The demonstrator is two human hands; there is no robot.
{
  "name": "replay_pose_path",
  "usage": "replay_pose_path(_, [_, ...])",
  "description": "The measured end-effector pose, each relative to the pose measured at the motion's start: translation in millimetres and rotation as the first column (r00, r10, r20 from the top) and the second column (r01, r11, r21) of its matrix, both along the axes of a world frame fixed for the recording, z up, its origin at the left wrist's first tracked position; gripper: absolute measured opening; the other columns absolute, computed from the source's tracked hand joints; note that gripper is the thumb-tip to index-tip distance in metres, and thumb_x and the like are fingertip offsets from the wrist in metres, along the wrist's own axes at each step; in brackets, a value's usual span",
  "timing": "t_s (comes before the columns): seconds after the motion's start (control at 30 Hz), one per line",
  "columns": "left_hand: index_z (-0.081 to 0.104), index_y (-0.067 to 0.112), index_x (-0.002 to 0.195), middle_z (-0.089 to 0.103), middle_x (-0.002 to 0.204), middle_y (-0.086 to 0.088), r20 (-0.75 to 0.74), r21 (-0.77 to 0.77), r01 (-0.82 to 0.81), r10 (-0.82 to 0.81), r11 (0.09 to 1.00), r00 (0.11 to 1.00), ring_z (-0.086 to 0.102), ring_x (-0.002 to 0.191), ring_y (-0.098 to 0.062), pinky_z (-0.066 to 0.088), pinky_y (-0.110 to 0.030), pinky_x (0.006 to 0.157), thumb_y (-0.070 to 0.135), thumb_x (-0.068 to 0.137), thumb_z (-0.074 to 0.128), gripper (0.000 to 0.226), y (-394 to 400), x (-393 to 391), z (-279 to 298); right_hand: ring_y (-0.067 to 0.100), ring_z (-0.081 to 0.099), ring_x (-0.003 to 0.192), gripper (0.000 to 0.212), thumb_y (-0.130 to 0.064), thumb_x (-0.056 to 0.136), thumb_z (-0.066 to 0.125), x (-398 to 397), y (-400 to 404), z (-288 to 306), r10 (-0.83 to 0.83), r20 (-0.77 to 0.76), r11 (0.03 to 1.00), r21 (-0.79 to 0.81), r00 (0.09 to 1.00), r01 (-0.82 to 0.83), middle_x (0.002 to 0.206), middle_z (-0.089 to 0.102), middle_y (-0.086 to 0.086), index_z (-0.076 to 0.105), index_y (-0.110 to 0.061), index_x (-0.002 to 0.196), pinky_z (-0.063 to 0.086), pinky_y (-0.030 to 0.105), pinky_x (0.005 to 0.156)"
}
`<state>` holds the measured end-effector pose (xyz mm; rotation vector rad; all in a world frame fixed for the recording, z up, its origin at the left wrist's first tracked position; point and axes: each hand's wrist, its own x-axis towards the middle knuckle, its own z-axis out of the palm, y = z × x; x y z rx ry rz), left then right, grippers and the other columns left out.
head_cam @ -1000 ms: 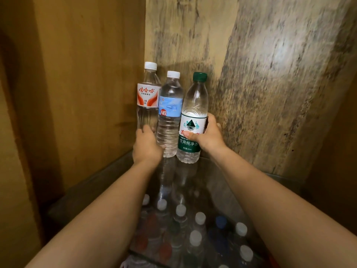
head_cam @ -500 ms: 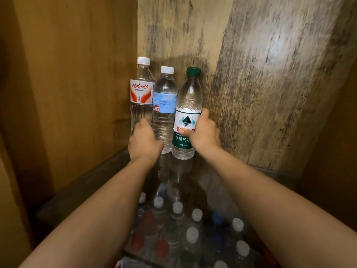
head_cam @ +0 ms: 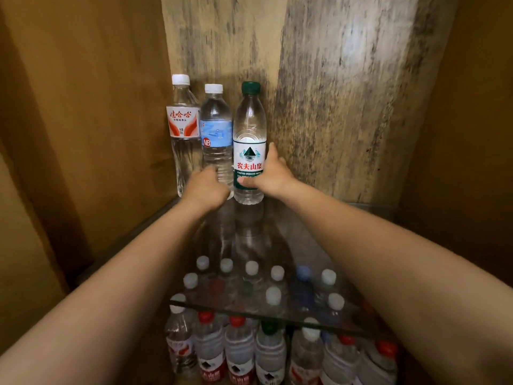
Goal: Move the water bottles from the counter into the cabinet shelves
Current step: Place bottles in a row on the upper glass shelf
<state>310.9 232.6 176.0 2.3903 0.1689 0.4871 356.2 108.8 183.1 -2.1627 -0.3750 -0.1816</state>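
Three bottles stood upright, side by side, at the back-left corner of the glass shelf (head_cam: 291, 240). The green-capped bottle (head_cam: 249, 145) was gripped low by the right hand (head_cam: 270, 176); the middle bottle (head_cam: 216, 134) was held by the left hand (head_cam: 205, 187), fingers hidden. Release was judged next.

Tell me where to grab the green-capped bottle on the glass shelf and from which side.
Grip the green-capped bottle round its labelled middle, from the front-right. It stands upright, the blue-label bottle crowds its left, and the right hand is already there.
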Motion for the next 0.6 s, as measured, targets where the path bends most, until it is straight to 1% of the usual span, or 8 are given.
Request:
replay_pose_path(0.1, [0.055, 0.010, 0.123, 0.058, 0.126, -0.015, 0.067, -0.027, 0.033, -0.031, 0.999, 0.997, 0.055, 0.112, -0.032, 0.045, -0.037, 0.094, 0.006, 0.087, 0.055, 0.036, -14.3, -23.5, 5.0, 0.027, 0.042, 0.128, 0.077, -0.021, 0.076, 0.074, -19.0, -11.1, 3.9, 0.079, 0.026, 0.997, -0.006, 0.997, -0.079, 0.139, 0.044, 0.015, 0.030, -0.007, 0.138, 0.034, 0.037, 0.108])
replay_pose_path(0.17, [0.059, 0.013, 0.117, 0.063, 0.118, -0.011, 0.091, -0.043, 0.112, -0.108, 0.993, 0.990, 0.058, 0.108, -0.029, 0.046, -0.036, 0.090, 0.008, 0.087, 0.058, 0.030, -27.7, -40.7, 4.4, 0.027, 0.050, 0.120, 0.060, -0.016, 0.079, 0.071, -36.1, -23.7, 3.7, 0.134, 0.012, 0.991, -0.020, 0.991, -0.133, 0.130, 0.052, 0.015, 0.041, -0.005, 0.130, 0.040, 0.037, 0.103])
replay_pose_path(0.23, [0.062, 0.015, 0.112, 0.065, 0.112, -0.007, 0.143, -0.005, 0.179, -0.177, 0.984, 0.974, 0.060, 0.104, -0.025, 0.048, -0.035, 0.088, 0.013, 0.086, 0.061, 0.026, -42.0, -59.0, 0.8, 0.022, 0.057, 0.102, 0.044, -0.014, 0.080, 0.070, -58.4, -41.8, 2.7, 0.150, 0.053, 0.988, -0.035, 0.987, -0.149, 0.110, 0.061, 0.008, 0.052, -0.006, 0.120, 0.048, 0.030, 0.086])
replay_pose_path(0.3, [0.064, 0.019, 0.108, 0.066, 0.106, -0.002, 0.229, 0.063, 0.225, -0.234, 0.972, 0.945, 0.061, 0.095, -0.022, 0.051, -0.036, 0.086, 0.016, 0.086, 0.062, 0.022, -54.6, -78.1, -3.2, 0.013, 0.054, 0.083, 0.030, -0.016, 0.081, 0.069, -85.5, -63.1, 1.6, 0.152, 0.137, 0.988, -0.040, 0.979, -0.148, 0.085, 0.056, -0.006, 0.060, -0.010, 0.108, 0.043, 0.022, 0.068])
replay_pose_path(0.4, [0.065, 0.023, 0.102, 0.064, 0.094, 0.007, 0.352, 0.106, 0.293, -0.311, 0.950, 0.883, 0.061, 0.081, -0.019, 0.053, -0.042, 0.080, 0.017, 0.086, 0.061, 0.018, -78.9, -107.0, -11.2, 0.013, 0.056, 0.088, 0.026, -0.018, 0.081, 0.069, -128.8, -101.8, -4.2, 0.172, 0.218, 0.985, -0.019, 0.961, -0.172, 0.081, 0.052, -0.012, 0.063, -0.011, 0.105, 0.046, 0.029, 0.081])
replay_pose_path(0.47, [0.064, 0.026, 0.100, 0.062, 0.088, 0.013, 0.432, 0.095, 0.347, -0.353, 0.933, 0.830, 0.060, 0.080, -0.013, 0.052, -0.038, 0.079, 0.020, 0.087, 0.059, 0.015, -96.5, -126.1, -20.6, 0.009, 0.055, 0.087, 0.024, -0.016, 0.082, 0.067, -155.3, -128.2, -11.4, 0.190, 0.227, 0.979, 0.023, 0.955, -0.200, 0.085, 0.052, -0.014, 0.062, -0.011, 0.106, 0.049, 0.035, 0.085])
replay_pose_path(0.53, [0.062, 0.028, 0.100, 0.059, 0.087, 0.019, 0.493, 0.109, 0.386, -0.387, 0.916, 0.780, 0.058, 0.079, -0.005, 0.049, -0.028, 0.072, 0.024, 0.088, 0.054, 0.014, -117.3, -144.2, -34.7, 0.007, 0.057, 0.082, 0.018, -0.014, 0.083, 0.067, -180.9, -157.0, -22.3, 0.193, 0.240, 0.976, 0.051, 0.951, -0.211, 0.087, 0.057, -0.010, 0.062, -0.013, 0.100, 0.052, 0.038, 0.082])
replay_pose_path(0.6, [0.062, 0.023, 0.099, 0.059, 0.086, 0.014, 0.538, 0.117, 0.433, -0.423, 0.894, 0.729, 0.056, 0.077, -0.003, 0.044, -0.023, 0.066, 0.022, 0.091, 0.052, 0.013, -136.2, -160.5, -51.6, 0.008, 0.061, 0.077, 0.011, -0.014, 0.084, 0.065, -205.8, -184.5, -35.4, 0.203, 0.267, 0.970, 0.076, 0.942, -0.231, 0.084, 0.062, -0.007, 0.063, -0.014, 0.095, 0.054, 0.035, 0.074])
